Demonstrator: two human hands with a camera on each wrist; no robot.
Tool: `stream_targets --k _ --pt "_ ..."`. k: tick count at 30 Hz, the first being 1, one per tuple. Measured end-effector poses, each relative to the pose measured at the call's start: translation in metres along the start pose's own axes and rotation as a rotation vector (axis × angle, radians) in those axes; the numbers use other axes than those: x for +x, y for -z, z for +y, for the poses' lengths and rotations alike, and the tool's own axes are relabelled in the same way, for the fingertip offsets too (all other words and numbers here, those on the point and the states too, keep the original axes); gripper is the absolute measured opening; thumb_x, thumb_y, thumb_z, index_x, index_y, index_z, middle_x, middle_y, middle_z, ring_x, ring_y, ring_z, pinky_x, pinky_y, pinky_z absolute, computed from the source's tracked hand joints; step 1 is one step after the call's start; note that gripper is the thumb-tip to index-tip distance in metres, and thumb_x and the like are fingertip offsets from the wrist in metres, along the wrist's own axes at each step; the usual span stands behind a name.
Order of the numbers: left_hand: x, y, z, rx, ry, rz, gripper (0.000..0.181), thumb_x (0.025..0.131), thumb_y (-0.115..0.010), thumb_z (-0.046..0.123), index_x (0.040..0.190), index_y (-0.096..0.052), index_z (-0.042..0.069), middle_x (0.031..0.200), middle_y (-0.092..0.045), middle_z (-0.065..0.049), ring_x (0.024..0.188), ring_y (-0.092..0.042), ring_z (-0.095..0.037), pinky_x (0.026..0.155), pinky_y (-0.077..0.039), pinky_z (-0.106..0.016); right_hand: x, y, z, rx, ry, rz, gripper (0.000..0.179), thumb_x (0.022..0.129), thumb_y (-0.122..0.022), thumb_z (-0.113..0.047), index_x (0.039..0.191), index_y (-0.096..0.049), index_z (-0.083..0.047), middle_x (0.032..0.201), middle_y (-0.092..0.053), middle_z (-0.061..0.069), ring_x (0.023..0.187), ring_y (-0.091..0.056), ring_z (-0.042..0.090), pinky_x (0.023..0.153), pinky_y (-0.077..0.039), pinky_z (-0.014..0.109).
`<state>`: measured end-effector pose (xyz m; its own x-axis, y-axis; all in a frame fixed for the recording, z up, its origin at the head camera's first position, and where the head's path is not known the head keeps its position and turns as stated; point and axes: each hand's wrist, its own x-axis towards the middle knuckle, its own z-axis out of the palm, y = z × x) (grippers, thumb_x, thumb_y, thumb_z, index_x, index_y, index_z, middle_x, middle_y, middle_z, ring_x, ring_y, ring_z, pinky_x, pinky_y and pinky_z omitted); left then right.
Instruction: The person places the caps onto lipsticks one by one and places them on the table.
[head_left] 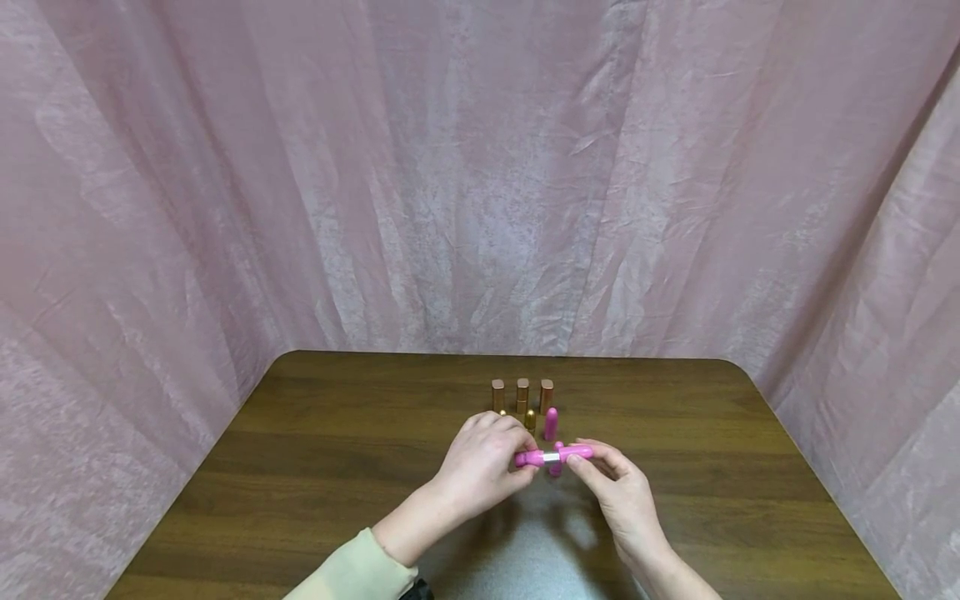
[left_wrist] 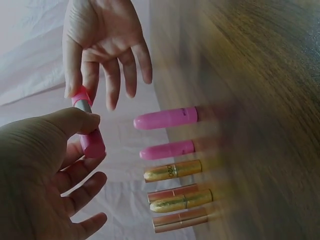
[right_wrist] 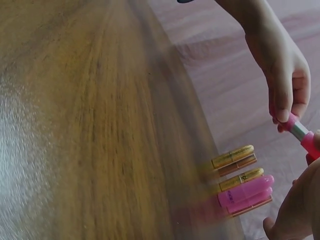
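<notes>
Both hands hold a pink lipstick sideways above the table, with a silver band bare between its two pink parts. My left hand pinches the left part between thumb and fingers. The right part is pinched by my right hand, whose other fingers are spread in the left wrist view. Just beyond stands a pink lipstick upright. Another pink lipstick stands nearer, partly covered by the held one in the head view. Two gold lipsticks stand beside them, one mostly hidden behind the left hand in the head view.
Three copper-coloured lipstick tubes stand in a row at the back. Everything stands on a brown wood-grain table with rounded far corners. A pink curtain hangs behind and at both sides.
</notes>
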<state>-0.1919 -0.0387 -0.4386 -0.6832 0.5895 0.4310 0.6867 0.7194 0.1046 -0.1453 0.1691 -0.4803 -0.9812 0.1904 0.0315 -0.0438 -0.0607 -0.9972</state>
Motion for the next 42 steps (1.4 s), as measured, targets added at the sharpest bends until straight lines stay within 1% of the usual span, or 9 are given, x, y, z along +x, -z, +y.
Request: stream_targets --k 7,11,16,21,28,33,35,39,42 --pt "0.001 0.001 0.002 -0.001 -0.014 0.015 0.015 0.080 -0.083 0.032 0.088 -0.071 0.026 0.090 -0.062 0.014 0.092 -0.058 -0.011 0.103 -0.044 -0.039 -0.001 -0.004 0.004 0.038 0.011 0.000 0.031 0.089 -0.080 -0.011 0.112 -0.070 0.006 0.123 -0.069 0.006 0.113 -0.065 0.020 0.094 -0.050 0.027" --pt "0.001 0.002 0.001 -0.047 0.020 -0.001 0.015 0.081 -0.082 0.033 0.089 -0.071 0.026 0.094 -0.063 0.014 0.096 -0.058 -0.012 0.103 -0.044 -0.039 -0.001 -0.006 0.005 0.060 0.029 -0.014 0.030 0.089 -0.079 -0.009 0.113 -0.069 0.008 0.122 -0.071 0.011 0.110 -0.067 0.020 0.093 -0.051 0.027" --pt "0.002 0.003 0.001 -0.122 0.049 -0.026 0.015 0.084 -0.080 0.034 0.092 -0.070 0.027 0.108 -0.065 0.011 0.104 -0.057 -0.013 0.104 -0.043 -0.038 -0.002 -0.006 0.005 0.057 0.047 -0.063 0.030 0.089 -0.078 -0.006 0.115 -0.070 0.007 0.131 -0.063 0.015 0.114 -0.065 0.021 0.093 -0.052 0.027" --pt "0.003 0.005 0.001 -0.155 0.028 -0.037 0.015 0.087 -0.080 0.036 0.096 -0.073 0.026 0.116 -0.065 0.010 0.113 -0.056 -0.014 0.105 -0.042 -0.038 -0.001 -0.004 0.007 0.028 0.060 -0.101 0.029 0.089 -0.078 -0.005 0.114 -0.071 0.006 0.135 -0.058 0.010 0.118 -0.063 0.018 0.094 -0.051 0.027" --pt "0.001 0.005 0.001 -0.134 -0.030 -0.044 0.018 0.090 -0.079 0.038 0.100 -0.076 0.024 0.117 -0.066 0.011 0.113 -0.055 -0.012 0.108 -0.040 -0.039 -0.001 -0.002 0.008 -0.043 0.084 -0.128 0.023 0.088 -0.080 -0.007 0.110 -0.075 0.000 0.137 -0.057 0.006 0.124 -0.059 0.022 0.095 -0.049 0.029" --pt "-0.001 0.003 0.001 -0.120 -0.086 -0.015 0.017 0.091 -0.078 0.036 0.101 -0.074 0.023 0.114 -0.067 0.011 0.114 -0.056 -0.011 0.113 -0.035 -0.041 -0.001 -0.003 0.007 -0.120 0.139 -0.118 0.020 0.087 -0.082 -0.010 0.105 -0.077 -0.006 0.135 -0.060 0.003 0.131 -0.050 0.025 0.106 -0.038 0.041" --pt "-0.002 0.002 0.001 -0.118 -0.087 -0.007 0.018 0.091 -0.077 0.037 0.102 -0.074 0.023 0.114 -0.067 0.011 0.114 -0.056 -0.011 0.113 -0.035 -0.041 -0.001 -0.003 0.006 -0.131 0.160 -0.116 0.019 0.086 -0.082 -0.011 0.104 -0.078 -0.007 0.135 -0.061 0.003 0.132 -0.047 0.024 0.109 -0.031 0.047" --pt "-0.006 -0.003 0.002 -0.117 -0.040 -0.001 0.020 0.090 -0.078 0.041 0.101 -0.075 0.025 0.113 -0.066 0.010 0.113 -0.056 -0.013 0.109 -0.039 -0.039 -0.001 -0.003 0.005 -0.174 0.187 -0.100 0.017 0.085 -0.084 -0.014 0.100 -0.079 -0.011 0.134 -0.062 0.002 0.131 -0.043 0.022 0.108 -0.024 0.050" --pt "-0.009 -0.006 0.002 -0.099 -0.004 -0.006 0.018 0.087 -0.081 0.044 0.096 -0.075 0.029 0.111 -0.064 0.010 0.109 -0.056 -0.014 0.104 -0.042 -0.040 0.000 -0.003 0.005 -0.251 0.220 -0.090 0.015 0.082 -0.087 -0.019 0.095 -0.079 -0.016 0.132 -0.064 0.000 0.131 -0.041 0.022 0.106 -0.024 0.050"
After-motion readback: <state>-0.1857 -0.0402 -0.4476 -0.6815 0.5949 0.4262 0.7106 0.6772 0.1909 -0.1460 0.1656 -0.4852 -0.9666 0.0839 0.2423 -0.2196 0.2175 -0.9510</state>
